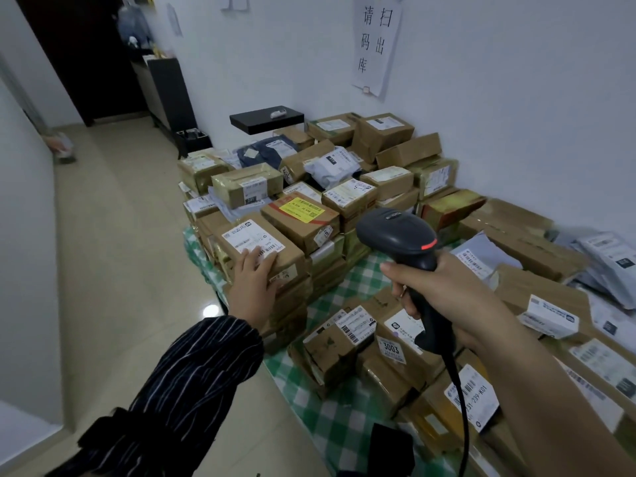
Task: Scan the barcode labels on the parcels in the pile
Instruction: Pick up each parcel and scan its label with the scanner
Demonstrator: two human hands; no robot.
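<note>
A pile of taped cardboard parcels and grey mailer bags covers a green checked cloth (347,280) along the wall. My left hand (253,280) rests flat on the near edge of a brown parcel (261,247) topping the front-left stack, fingertips on its white barcode label (253,239). My right hand (444,290) grips the handle of a black corded barcode scanner (399,232), held above the parcels with its head pointing away from me toward the stacks. A red light shows on the scanner head. A parcel with a yellow label (301,210) lies just behind the touched one.
White wall with a paper notice (375,43) runs behind the pile. A small black shelf (266,118) juts out at the pile's far end. Tiled floor (120,235) stretches left toward a dark doorway and a dark cabinet (170,94). More labelled parcels (344,339) lie low under my right hand.
</note>
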